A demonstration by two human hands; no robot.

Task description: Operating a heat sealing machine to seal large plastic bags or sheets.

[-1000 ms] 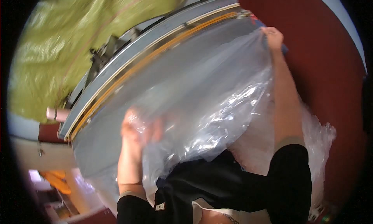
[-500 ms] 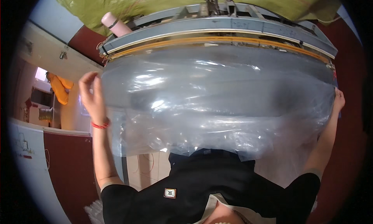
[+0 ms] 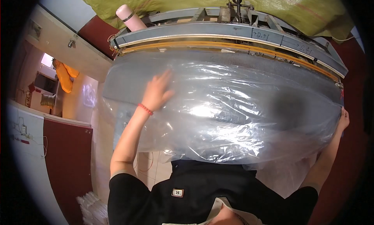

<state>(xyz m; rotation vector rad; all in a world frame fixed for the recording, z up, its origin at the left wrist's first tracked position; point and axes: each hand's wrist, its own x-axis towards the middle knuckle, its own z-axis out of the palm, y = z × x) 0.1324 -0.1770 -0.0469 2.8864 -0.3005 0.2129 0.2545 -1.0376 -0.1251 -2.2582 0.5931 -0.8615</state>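
One left hand (image 3: 157, 93), fingers spread, I see over clear film (image 3: 226, 108); right hand (image 3: 344, 118) pinches its edge; grey surface (image 3: 272, 65) beneath, pink bottle (image 3: 131, 18) beyond.

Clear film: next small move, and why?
I'd probably smooth the clear film with the left hand: it looks creased, that hand is open over it, and the right hand pinches its right edge, which should anchor it.

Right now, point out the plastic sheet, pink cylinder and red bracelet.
Plastic sheet (image 3: 220, 111): head view, its glossy middle.
Pink cylinder (image 3: 132, 21): head view, its side.
Red bracelet (image 3: 145, 108): head view, its beads.
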